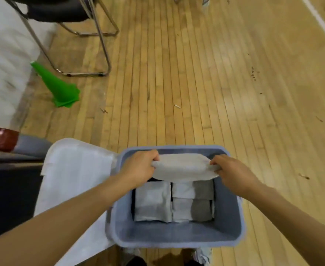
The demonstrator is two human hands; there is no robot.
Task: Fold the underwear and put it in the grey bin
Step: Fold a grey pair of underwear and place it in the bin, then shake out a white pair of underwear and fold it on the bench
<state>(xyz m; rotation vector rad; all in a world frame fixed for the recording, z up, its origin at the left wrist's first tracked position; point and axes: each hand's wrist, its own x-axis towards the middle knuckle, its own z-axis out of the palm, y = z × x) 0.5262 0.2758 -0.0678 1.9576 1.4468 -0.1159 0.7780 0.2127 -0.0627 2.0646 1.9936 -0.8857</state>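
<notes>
A folded light grey underwear (182,167) is held level over the far half of the grey bin (175,239). My left hand (138,167) grips its left end and my right hand (232,170) grips its right end, both inside the bin's rim. Below it, several folded pieces (154,202) in white, light grey and darker grey lie packed flat on the bin's bottom. The bin stands on the wooden floor just in front of me.
A white cloth (75,181) drapes over a surface left of the bin. A green cone (60,87) lies tipped on the floor at left, near a metal-framed chair (85,45). Bare wooden floor (215,83) stretches ahead and to the right.
</notes>
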